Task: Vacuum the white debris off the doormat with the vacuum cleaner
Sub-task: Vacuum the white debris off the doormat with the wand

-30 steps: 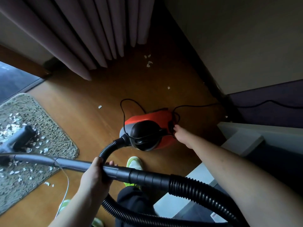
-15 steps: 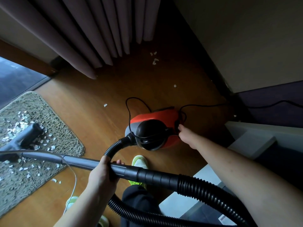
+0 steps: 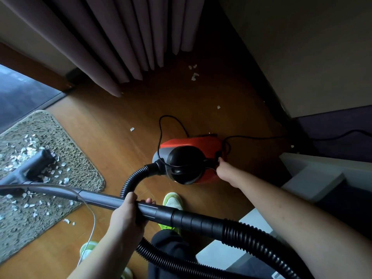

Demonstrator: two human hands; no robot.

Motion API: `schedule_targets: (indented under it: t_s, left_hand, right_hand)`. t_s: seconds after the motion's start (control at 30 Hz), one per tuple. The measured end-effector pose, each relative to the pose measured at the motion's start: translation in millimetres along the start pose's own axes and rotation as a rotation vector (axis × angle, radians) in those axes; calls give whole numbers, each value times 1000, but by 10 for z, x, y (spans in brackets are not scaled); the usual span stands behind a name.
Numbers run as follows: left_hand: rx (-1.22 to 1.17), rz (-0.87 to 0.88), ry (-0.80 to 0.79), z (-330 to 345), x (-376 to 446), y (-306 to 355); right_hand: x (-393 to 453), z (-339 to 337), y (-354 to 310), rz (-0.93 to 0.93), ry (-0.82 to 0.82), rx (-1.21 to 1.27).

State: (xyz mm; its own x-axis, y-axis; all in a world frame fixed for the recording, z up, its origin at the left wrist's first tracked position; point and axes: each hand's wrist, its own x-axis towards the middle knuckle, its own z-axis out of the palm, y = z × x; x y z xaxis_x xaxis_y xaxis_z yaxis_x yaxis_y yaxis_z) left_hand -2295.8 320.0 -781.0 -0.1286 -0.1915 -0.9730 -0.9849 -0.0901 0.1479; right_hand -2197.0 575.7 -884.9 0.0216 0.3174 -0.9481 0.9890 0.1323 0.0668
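Nearest the camera, the person's left hand [image 3: 128,215] is wrapped around the dark wand [image 3: 112,201] of the vacuum cleaner, fingers curled over its top. The ribbed black hose [image 3: 251,238] runs off to the right and loops back under the arm. A green shoe [image 3: 172,201] stands on the wooden floor [image 3: 112,137] just beyond the wand. Farther out, the right hand [image 3: 223,169] reaches to the back of the red canister [image 3: 199,141], fingertips touching it — how far they are closed cannot be told. To the left lies the doormat [image 3: 80,170], strewn with white debris [image 3: 30,152]; the floor nozzle [image 3: 38,164] rests on it. A few scraps lie near the curtain [image 3: 120,41] — the farthest thing.
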Motion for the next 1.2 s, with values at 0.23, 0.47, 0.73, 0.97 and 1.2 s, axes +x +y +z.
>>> schedule_targets:
  t_s: [0.23, 0.47, 0.73, 0.97, 1.2]
  left_hand:
    - [-52, -33, 48, 16, -72, 84]
    - [-54, -9, 44, 2, -101, 53]
    - [-47, -59, -31, -139, -161, 88]
    - [1, -125, -133, -445, -293, 161]
    - [116, -152, -228, -1032, -475, 300]
  right_hand:
    - [-12, 12, -106, 26, -8, 74]
    - [-84, -33, -6, -19, -8, 63]
    - [-562, -254, -23, -146, -46, -5]
    - [-2093, 39, -659, -316, -407, -97]
    - [-3002, 916, -781, -340, -496, -327]
